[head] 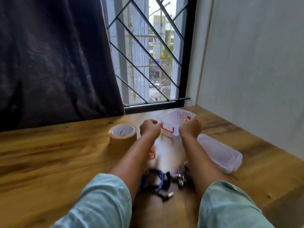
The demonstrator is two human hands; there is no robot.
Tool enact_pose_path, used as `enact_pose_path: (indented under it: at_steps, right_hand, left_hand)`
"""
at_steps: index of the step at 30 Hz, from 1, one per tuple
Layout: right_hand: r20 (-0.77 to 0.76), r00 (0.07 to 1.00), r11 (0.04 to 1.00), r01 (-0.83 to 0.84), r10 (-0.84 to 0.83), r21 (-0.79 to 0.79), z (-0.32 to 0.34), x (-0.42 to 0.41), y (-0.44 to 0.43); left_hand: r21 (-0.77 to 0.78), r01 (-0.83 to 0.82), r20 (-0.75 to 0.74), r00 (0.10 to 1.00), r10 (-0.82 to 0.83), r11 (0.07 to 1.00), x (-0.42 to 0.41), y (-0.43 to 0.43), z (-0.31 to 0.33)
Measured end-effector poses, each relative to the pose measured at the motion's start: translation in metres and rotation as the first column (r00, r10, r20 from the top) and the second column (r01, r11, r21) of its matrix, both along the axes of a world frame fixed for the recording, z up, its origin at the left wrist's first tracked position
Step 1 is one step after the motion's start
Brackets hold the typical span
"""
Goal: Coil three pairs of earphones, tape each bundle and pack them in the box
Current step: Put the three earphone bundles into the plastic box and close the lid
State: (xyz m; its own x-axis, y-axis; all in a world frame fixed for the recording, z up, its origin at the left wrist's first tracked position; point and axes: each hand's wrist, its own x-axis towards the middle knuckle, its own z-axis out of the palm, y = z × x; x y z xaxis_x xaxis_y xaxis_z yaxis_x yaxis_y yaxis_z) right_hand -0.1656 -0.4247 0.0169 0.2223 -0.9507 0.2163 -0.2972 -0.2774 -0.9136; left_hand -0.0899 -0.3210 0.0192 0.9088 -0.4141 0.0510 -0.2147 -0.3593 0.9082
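A clear plastic box (171, 119) with red clip handles stands open on the wooden table near the window. My left hand (150, 128) grips its left rim and my right hand (190, 127) grips its right rim. Its clear lid (219, 153) lies flat to the right of my right forearm. A roll of brown tape (123, 134) stands to the left of my left hand. Between my forearms lies a blurred tangle of blue and black earphones (158, 181) with silver plugs. An orange piece (152, 153) shows beside my left forearm.
The wooden table (57, 153) runs to a dark curtain (54, 60) at the back left and a barred window (148, 55) behind the box. A pale wall (255, 63) closes the right side. The image is motion-blurred.
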Motion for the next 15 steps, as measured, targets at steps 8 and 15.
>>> enact_pose_path:
  at_steps: [8, 15]
  right_hand:
    - [-0.071, 0.996, 0.942, -0.024, 0.05, 0.334, 0.002, 0.032, -0.061]
    - [0.019, 0.997, 0.932, -0.071, 0.069, 0.356, 0.034, 0.015, -0.031]
  left_hand:
    - [-0.105, 0.066, -0.476, 0.873, -0.108, 0.992, 0.023, -0.061, -0.007]
    - [0.004, 0.074, -0.277, 0.958, -0.069, 0.997, 0.021, -0.05, 0.031]
